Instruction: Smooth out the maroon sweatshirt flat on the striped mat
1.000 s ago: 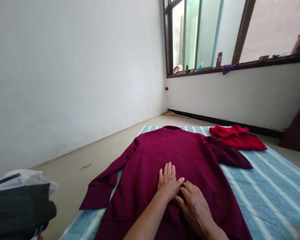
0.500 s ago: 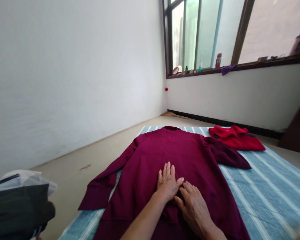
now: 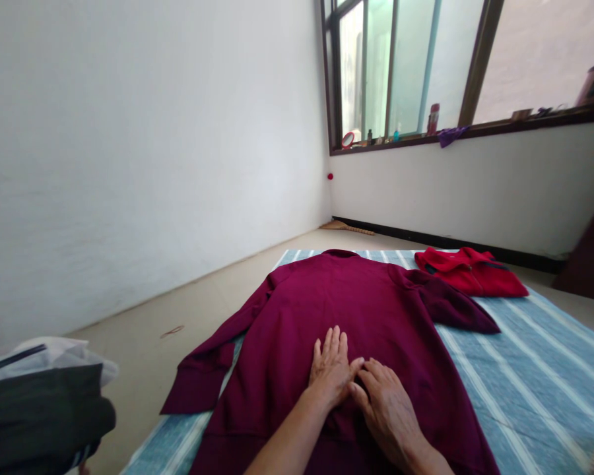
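Note:
A maroon long-sleeved sweatshirt [image 3: 336, 303] lies spread flat on a blue striped mat [image 3: 534, 369], its sleeves stretched out to both sides. My left hand [image 3: 331, 366] rests flat on the middle of the sweatshirt, fingers stretched forward and together. Beside it my right hand [image 3: 383, 402] also lies flat on the cloth, fingers pointing toward the left hand, almost touching its thumb. Neither hand grips anything.
A folded red garment [image 3: 470, 270] sits on the mat's far right. A pile of dark and white clothes [image 3: 39, 402] lies at the near left on the beige floor. White walls close the left and far sides; a window sill [image 3: 455, 132] holds small bottles.
Both hands have slid a little toward me along the sweatshirt, staying flat and side by side. The view has barely shifted.

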Tool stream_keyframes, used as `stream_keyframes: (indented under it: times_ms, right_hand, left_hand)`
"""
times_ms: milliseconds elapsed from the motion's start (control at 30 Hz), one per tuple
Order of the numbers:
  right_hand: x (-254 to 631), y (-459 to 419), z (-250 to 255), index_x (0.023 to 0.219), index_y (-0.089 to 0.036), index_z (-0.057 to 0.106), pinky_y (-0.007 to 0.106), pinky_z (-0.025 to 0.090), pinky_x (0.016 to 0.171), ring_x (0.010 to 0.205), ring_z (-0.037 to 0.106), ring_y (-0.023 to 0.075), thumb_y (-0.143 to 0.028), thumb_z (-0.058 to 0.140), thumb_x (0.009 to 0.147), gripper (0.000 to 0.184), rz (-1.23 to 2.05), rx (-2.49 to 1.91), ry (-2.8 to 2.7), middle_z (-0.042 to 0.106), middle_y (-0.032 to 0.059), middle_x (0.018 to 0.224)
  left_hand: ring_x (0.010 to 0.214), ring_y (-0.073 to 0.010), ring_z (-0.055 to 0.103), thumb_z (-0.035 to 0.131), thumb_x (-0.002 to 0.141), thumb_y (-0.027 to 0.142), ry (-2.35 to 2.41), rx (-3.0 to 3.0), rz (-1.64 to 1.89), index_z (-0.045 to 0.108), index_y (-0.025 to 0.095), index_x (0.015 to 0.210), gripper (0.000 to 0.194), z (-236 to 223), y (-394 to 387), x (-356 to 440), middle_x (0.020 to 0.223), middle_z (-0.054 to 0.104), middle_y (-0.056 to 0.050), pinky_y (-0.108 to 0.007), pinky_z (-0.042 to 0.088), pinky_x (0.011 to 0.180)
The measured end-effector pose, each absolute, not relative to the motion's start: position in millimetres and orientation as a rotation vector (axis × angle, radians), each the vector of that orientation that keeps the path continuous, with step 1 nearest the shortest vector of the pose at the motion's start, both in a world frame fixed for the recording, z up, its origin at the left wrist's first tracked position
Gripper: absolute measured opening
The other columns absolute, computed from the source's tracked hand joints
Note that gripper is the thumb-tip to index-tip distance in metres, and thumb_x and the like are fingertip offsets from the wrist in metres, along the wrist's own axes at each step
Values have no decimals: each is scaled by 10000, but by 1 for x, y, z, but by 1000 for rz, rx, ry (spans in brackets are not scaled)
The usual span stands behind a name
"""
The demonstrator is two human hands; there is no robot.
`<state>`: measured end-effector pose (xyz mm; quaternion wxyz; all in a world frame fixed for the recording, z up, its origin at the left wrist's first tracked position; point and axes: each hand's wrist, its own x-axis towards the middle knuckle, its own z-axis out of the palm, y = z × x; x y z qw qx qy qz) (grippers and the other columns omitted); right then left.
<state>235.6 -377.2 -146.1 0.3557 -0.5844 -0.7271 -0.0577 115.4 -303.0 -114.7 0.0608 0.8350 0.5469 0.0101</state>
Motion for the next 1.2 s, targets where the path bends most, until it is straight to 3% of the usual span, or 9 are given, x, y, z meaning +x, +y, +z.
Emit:
stream_keyframes:
  times_ms: [733,933,1200]
  right_hand:
    - [236,-380,-130,932,-212,591,339,479,770,824,589,190,-313,406,951,212,-16,-1410,-1810,634,52,896]
    - [238,-379,-137,992,-181,591,387,482,857,973,592,231,-336,429,939,231,-296,-1389,-1683,657,98,1008]
    - [238,-379,-136,986,-203,598,375,507,843,957,615,217,-336,435,934,218,-303,-1384,-1680,672,80,999]
  left_hand:
    - [1437,-234,63,196,926,463,1661,2550,6,161,111,1484,661,-110,-308,116,1559,107,-105,-463,133,1153]
    - [1436,-236,28,195,927,393,1582,2552,-69,145,124,1488,625,-111,-321,124,1561,66,-90,-449,119,1156]
    - [1433,-247,15,204,925,394,1563,2550,-54,159,116,1485,627,-111,-322,124,1559,53,-96,-457,117,1154]
